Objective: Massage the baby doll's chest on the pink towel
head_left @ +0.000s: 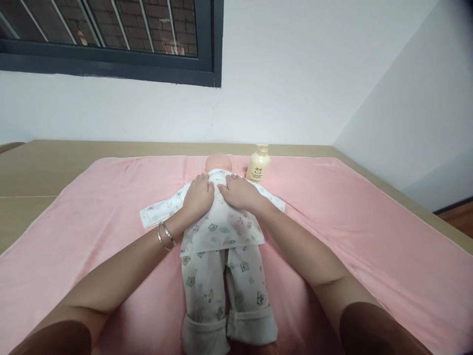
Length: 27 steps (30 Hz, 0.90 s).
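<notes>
A baby doll (pixel 219 161) lies stretched out on a pink cloth, its bald head at the far end and no facial features showing. It wears a white patterned top (pixel 225 229) with the sleeves spread to both sides, and matching trousers (pixel 205 286) with turned-up cuffs. My left hand (pixel 199 196) rests flat on the left of the doll's upper body, fingers stretched toward the head. On the right side my right hand (pixel 241 191) lies flat in the same way. The two thumbs point inward with a small gap between them. Neither hand grips anything.
A cream pump bottle (pixel 258 163) stands beside the doll's head on the right. The pink cloth (pixel 332 236) covers most of the wooden table (pixel 55 165). Behind are a white wall (pixel 281 74) and a dark-framed window (pixel 111 56) with bars. Silver bangles (pixel 166 236) circle my left wrist.
</notes>
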Available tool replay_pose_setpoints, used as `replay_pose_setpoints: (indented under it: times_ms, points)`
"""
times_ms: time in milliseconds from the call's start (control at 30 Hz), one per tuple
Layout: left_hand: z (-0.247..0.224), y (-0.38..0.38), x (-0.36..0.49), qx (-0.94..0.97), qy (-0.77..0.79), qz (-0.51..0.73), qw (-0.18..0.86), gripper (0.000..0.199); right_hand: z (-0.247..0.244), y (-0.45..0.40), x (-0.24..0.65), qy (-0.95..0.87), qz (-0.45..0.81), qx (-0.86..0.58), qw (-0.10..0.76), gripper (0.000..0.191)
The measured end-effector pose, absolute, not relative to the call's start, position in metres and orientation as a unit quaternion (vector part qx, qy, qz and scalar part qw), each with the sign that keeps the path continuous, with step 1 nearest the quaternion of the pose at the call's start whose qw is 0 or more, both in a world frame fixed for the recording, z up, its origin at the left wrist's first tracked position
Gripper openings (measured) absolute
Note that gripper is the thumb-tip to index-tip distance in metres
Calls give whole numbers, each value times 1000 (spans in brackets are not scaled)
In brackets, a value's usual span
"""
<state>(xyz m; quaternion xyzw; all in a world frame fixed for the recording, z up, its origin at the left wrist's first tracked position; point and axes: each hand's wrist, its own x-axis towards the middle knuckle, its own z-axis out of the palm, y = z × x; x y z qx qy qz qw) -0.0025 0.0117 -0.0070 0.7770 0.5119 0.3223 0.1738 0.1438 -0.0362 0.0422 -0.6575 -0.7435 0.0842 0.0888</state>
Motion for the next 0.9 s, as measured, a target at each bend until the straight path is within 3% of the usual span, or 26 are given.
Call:
replay_pose_setpoints:
  times_ms: [167, 433, 700, 900]
  points:
    - [-8, -3, 1, 800, 498, 302, 144, 50, 32, -18, 152, -735, 87, -668, 79, 73]
    - [2, 22, -8, 799, 495, 289, 183, 39, 42, -52, 132, -760, -7, -649, 38, 52]
    - [3, -3, 3, 831, 506, 230, 34, 38, 38, -29, 140, -754, 53, -649, 88, 54]
    - [1, 5, 0, 826, 489, 267, 92, 31, 33, -43, 129, -793, -26, -606, 56, 46]
